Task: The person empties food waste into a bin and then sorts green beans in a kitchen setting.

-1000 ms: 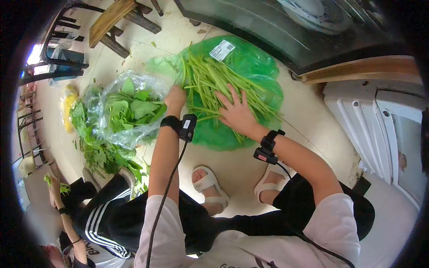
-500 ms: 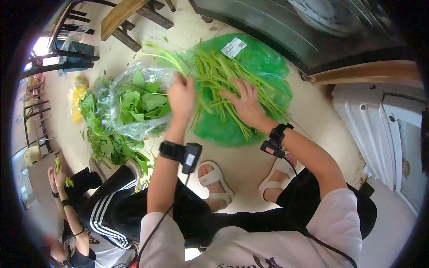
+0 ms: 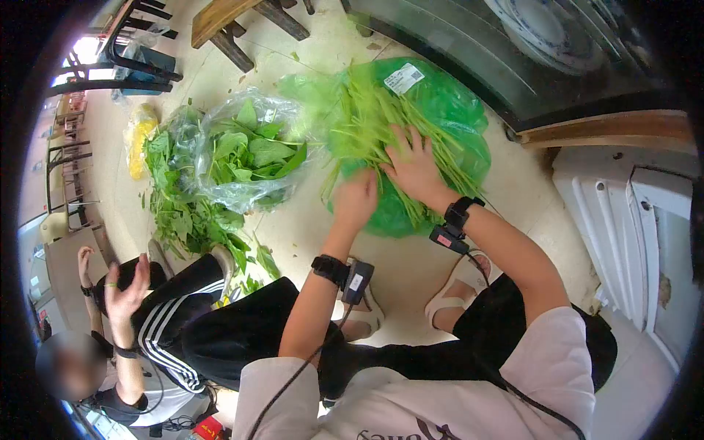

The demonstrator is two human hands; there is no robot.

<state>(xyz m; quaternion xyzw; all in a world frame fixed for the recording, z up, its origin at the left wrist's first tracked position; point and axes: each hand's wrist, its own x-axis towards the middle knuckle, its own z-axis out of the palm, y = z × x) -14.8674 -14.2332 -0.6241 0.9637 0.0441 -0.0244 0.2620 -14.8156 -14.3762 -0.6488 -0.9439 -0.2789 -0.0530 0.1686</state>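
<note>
My left hand (image 3: pixel 356 199) is closed in a fist at the near left edge of the pile, gripping green vegetable stems whose upper part is smeared by motion. Fingers spread and pointing away from me, my right hand (image 3: pixel 416 167) lies on top of the stem pile (image 3: pixel 433 139). Under the pile, a green plastic bag (image 3: pixel 466 121) with a white label (image 3: pixel 404 78) is spread on the floor. To the left, a clear plastic bag (image 3: pixel 213 183) holds leafy greens (image 3: pixel 257 150).
More loose leaves (image 3: pixel 187 231) lie on the floor by the clear bag, near a yellow bag (image 3: pixel 139 143). A co-worker's raised hand (image 3: pixel 128 293) is at lower left. A wooden bench (image 3: pixel 220 18) and a glass-fronted cabinet (image 3: pixel 469 51) stand beyond; a white appliance (image 3: pixel 609 198) is at right.
My left hand has moved right and toward me, close to my right hand, and the held stems have swung over the pile. The co-worker's hands have come apart.
</note>
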